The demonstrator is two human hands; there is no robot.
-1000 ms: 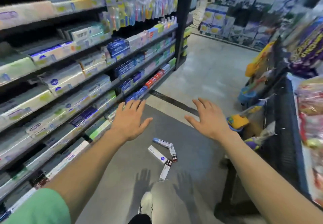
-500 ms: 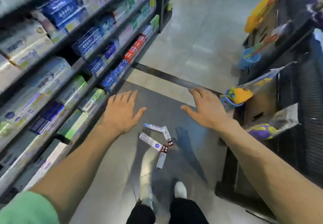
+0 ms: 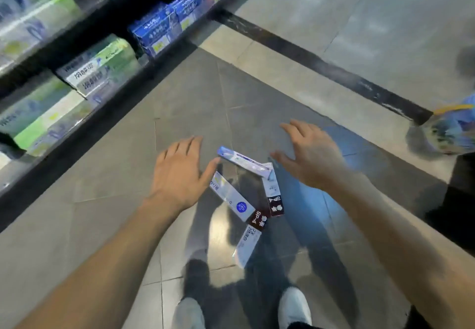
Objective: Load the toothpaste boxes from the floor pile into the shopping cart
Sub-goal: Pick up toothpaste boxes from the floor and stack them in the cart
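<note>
Several long white toothpaste boxes lie in a loose pile on the grey floor tiles. One with a blue dot (image 3: 231, 200) lies on the left, one with a purple-blue top (image 3: 244, 161) lies across the far end. Two more have dark red ends, one on the right (image 3: 273, 192) and one nearest my feet (image 3: 250, 238). My left hand (image 3: 180, 174) hovers flat just left of the pile, fingers spread. My right hand (image 3: 308, 159) hovers flat just right of it. Neither holds anything. The shopping cart is mostly out of view.
A black shelf unit (image 3: 84, 113) with rows of boxed toothpaste runs along the left. A black strip (image 3: 321, 66) crosses the floor ahead. A dark frame (image 3: 460, 200) and a blue-yellow packet (image 3: 447, 131) show at the right edge. My white shoes (image 3: 293, 308) stand below the pile.
The view has tilted down and come closer to the floor. Both hands have dropped toward the pile and now flank the boxes, still holding nothing.
</note>
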